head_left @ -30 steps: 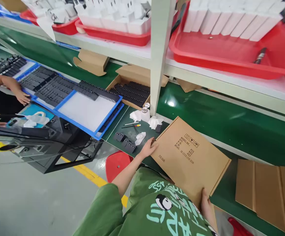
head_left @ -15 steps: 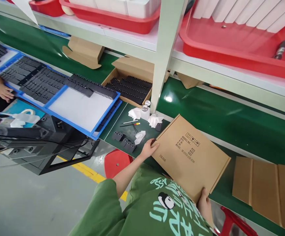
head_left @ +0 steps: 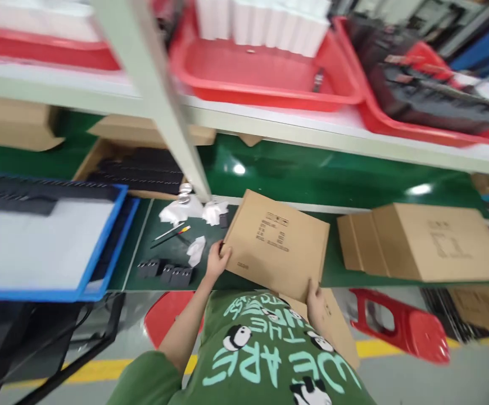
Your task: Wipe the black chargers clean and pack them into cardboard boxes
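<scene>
A flat brown cardboard box [head_left: 276,247], closed and printed with dark text, lies tilted in front of me at the bench edge. My left hand [head_left: 218,260] grips its left side, thumb on top. At its lower right corner my right hand [head_left: 315,298] holds the near edge, the fingers partly hidden beneath. Left of the box are several small black blocks [head_left: 165,272], a crumpled white tissue [head_left: 196,251], and thin pen-like tools [head_left: 171,236]. Another piece of cardboard [head_left: 339,326] shows below the box, beside my shirt.
Blue-rimmed trays [head_left: 96,247] stand at the left. An open carton [head_left: 90,160] of black parts sits behind the shelf post [head_left: 164,107]. More cardboard [head_left: 447,242] lies to the right. Red bins [head_left: 261,93] line the shelf above. Red stools [head_left: 425,337] stand below the bench.
My view has swung to the right, bringing the stacked cardboard and another red bin into sight. Both hands still hold the box, which now sits flatter along the bench.
</scene>
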Available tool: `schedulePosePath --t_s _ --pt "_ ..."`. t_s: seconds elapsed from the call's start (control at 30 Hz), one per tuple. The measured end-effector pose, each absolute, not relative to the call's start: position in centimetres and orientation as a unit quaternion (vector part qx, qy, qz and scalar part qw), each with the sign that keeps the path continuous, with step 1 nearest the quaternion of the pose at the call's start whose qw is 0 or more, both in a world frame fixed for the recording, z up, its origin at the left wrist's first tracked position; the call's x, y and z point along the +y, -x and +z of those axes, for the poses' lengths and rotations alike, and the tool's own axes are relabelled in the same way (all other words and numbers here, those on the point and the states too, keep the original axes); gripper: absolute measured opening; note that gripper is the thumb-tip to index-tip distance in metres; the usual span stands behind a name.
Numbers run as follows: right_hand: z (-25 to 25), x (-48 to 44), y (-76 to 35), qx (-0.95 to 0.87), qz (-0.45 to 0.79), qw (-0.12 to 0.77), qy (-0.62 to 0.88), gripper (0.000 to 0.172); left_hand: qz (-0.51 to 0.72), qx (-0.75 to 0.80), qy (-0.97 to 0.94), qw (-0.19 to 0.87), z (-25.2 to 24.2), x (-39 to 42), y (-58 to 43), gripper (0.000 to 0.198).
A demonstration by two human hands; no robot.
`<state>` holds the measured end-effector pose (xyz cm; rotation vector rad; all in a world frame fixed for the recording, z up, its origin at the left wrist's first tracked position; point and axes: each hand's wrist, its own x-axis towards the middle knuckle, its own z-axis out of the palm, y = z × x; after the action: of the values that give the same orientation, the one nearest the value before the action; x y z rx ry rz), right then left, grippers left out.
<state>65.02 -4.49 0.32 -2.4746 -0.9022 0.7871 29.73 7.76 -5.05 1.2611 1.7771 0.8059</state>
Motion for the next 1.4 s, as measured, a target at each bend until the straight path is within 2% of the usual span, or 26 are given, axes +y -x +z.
schedulePosePath --t_s 0.13,0.33,0.67,0.77,0.9,1.07,1.13,1.23,1.4 --pt "-2.0 -3.9 -65.2 -0.25 0.251 0.258 0.899 0.037 0.294 0.693 -0.527 0.395 -5.5 9.2 -29.5 0.04" --pt "-3.1 -3.8 -65.6 -0.249 0.207 0.347 0.88 0.042 0.252 0.706 -0.548 0.371 -4.4 9.6 -29.3 0.039" --pt "-1.2 -1.7 -66.4 -0.197 0.309 0.463 0.807 0.038 0.148 0.72 -0.602 0.311 -0.1 9.8 -31.0 0.037" --pt "1.3 -2.7 -66.6 -0.176 0.335 0.444 0.812 0.037 0.121 0.723 -0.602 0.315 2.5 9.4 -30.5 0.033" --pt "5.8 -4.3 -68.0 -0.153 0.357 0.368 0.845 0.036 0.072 0.733 -0.592 0.327 7.8 9.0 -28.6 0.032" --pt "11.7 -3.7 -71.2 -0.176 0.365 0.247 0.88 0.047 0.009 0.755 -0.572 0.321 13.3 9.7 -27.8 0.05" --pt "13.2 -2.5 -72.0 -0.197 0.363 0.202 0.888 0.048 -0.011 0.764 -0.568 0.307 14.5 10.3 -28.6 0.053" --pt "14.5 0.1 -72.8 -0.231 0.345 0.16 0.896 0.045 -0.032 0.777 -0.566 0.274 15.4 11.9 -30.4 0.046" --pt "15.1 4.3 -73.0 -0.273 0.296 0.155 0.902 0.04 -0.047 0.781 -0.581 0.225 16.5 15.0 -33.1 0.039"
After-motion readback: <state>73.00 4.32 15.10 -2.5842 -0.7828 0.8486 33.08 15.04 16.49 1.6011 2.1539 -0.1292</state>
